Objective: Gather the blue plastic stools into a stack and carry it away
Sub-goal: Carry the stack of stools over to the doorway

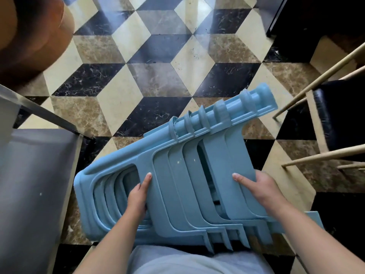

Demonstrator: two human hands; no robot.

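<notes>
Stools [189, 167], several nested into one stack, lie tipped on their side across the lower centre of the frame, held above the floor [158, 76] and close against the person's front, with the legs pointing toward the upper right and the seats toward the lower left. Left hand [138, 194] reaches into the side opening near the seat end, thumb lying on the outer face and fingers hidden inside, apparently hooked round the frame edge. Right hand [258, 188] clasps the flat side panel of the stools further toward the legs, thumb on top, fingers wrapped underneath out of sight.

Moulded plastic like this is probably stiff and fairly light, though a stack this deep will feel bulky rather than heavy. Smooth faces may slide in the palm, so the edges of the cut-outs and the ribbed rims look like the surest holds. Nested stools can slip apart when tilted (legs end lowest would be the risk), so keeping one hand on each end seems wise.

Chair [35, 184] at the left and table legs [316, 155] at the right leave a narrow lane, so the protruding legs could catch
</notes>
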